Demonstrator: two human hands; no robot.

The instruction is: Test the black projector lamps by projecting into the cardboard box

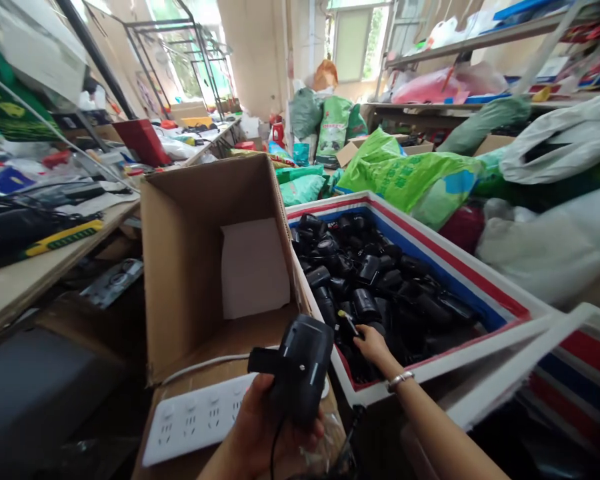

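Left hand (260, 417): fingers closed around one black device (307, 367), thumb at its left side, other fingers beneath. Device: rounded casing, a small pale dot on the face, a dark flap projecting left, a thin cord (273, 443) hanging below. Location: in front of the carton, just beside the near corner of the bin, partly in front of the power strip.

Right hand (373, 343): fingers pinching one slim tool (349, 323), dark, with a yellowish tip, over the near left part of the bin. Silver bracelet (400, 381) at the wrist.

Bin (543, 325): one, white-rimmed, lined in red, white and blue stripes. Contents: many black units (367, 270), loosely heaped; exact count cannot be told.

Carton (173, 267): one, brown, open toward the viewer, a pale sheet (256, 270) inside.

Power strip (195, 421): one, white, several sockets, laid on cardboard before the carton, pale cable behind.

Bench (63, 247): at left, bearing a yellow-and-dark tool (63, 239) and assorted clutter.

Green bag (405, 170): bright, printed, crumpled, behind the bin.

Second bin (580, 380): at lower right, similarly striped, partly out of view.
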